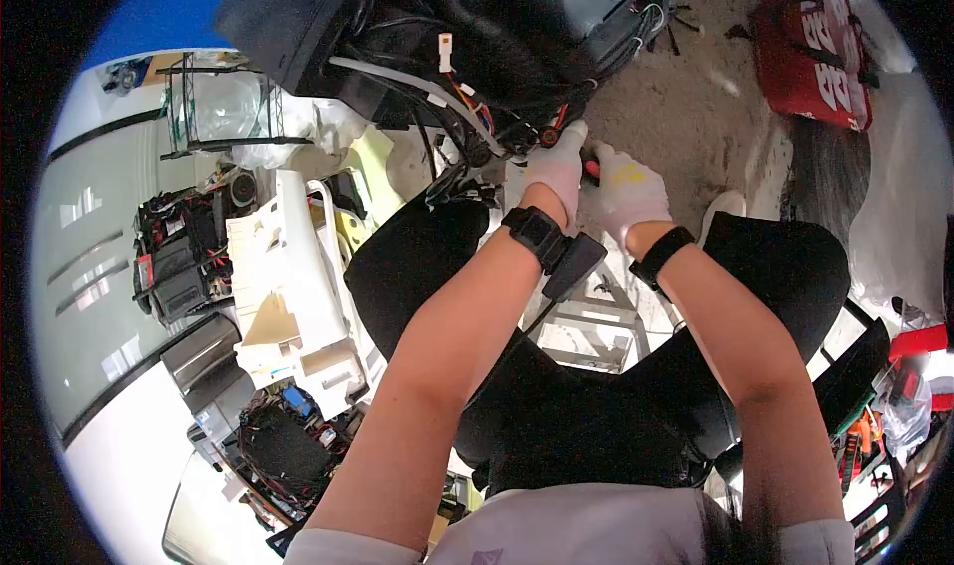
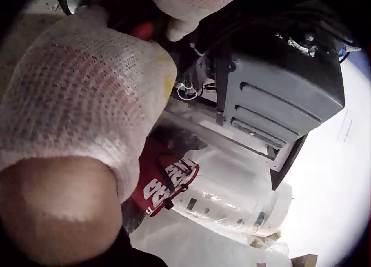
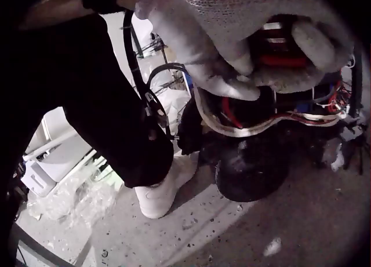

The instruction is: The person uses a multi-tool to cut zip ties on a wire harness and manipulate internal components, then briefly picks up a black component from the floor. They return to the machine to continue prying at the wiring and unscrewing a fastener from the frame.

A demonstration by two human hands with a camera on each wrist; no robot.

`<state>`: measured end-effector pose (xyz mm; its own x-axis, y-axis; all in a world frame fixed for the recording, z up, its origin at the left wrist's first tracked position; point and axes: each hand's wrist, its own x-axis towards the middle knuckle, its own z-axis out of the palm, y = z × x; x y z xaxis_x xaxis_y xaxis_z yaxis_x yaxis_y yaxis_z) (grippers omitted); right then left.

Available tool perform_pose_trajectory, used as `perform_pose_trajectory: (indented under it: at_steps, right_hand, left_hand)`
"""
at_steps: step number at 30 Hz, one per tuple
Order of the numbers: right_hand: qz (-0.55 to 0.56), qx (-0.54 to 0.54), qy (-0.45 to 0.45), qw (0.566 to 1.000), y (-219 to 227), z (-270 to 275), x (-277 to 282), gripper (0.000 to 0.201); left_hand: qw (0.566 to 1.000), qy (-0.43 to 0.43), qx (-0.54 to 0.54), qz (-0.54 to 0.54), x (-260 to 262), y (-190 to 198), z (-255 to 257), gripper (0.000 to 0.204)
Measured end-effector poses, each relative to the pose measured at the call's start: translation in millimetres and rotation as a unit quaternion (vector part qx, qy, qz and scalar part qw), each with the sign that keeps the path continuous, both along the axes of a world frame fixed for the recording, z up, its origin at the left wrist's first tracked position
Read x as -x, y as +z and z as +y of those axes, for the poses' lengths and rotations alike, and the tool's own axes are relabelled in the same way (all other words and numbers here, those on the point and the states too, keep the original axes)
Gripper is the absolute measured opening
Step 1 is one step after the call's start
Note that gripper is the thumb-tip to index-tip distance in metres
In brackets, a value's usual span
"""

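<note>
My gloved left hand (image 1: 558, 172) is at the wires (image 1: 484, 118) under a dark machine body (image 1: 517, 28), its fingers bent round part of them. A red ring-shaped part (image 1: 549, 137) shows beside its thumb. Just right of it, my gloved right hand (image 1: 628, 189), with yellow marks on the back, grips a red-and-black tool (image 3: 284, 59); its working end is hidden. In the right wrist view, left fingers (image 3: 232, 88) reach in just under the tool, near a red wire (image 3: 231, 113). The left wrist view has the right hand large in front, the left hand (image 2: 197, 3) above.
A white connector (image 1: 445, 53) hangs from the machine's wiring. A red bag (image 1: 815, 53) lies on the dusty floor at upper right. White plastic panels (image 1: 298, 267) and piled parts (image 1: 189, 237) stand at the left. A black wheel-like part (image 3: 252, 168) sits low near a white shoe (image 3: 156, 197).
</note>
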<state>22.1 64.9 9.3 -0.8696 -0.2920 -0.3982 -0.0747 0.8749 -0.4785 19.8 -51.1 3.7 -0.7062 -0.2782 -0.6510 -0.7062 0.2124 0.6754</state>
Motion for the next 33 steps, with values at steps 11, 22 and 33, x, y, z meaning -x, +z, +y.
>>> perform_pose_trajectory:
  at_steps: [11, 22, 33]
  right_hand:
    - [-0.538, 0.426, -0.187, 0.703, -14, 18, 9, 0.049]
    - [-0.066, 0.053, 0.037, 0.996, -3, 1, 0, 0.048]
    - [-0.108, 0.086, 0.053, 0.989, 0, 5, 8, 0.050]
  left_hand:
    - [0.897, 0.187, -0.394, -0.068, -2, -10, -10, 0.027]
    - [0.957, 0.228, -0.178, 0.005, -11, -7, -1, 0.039]
    - [0.992, 0.100, -0.076, -0.012, -7, -2, -9, 0.041]
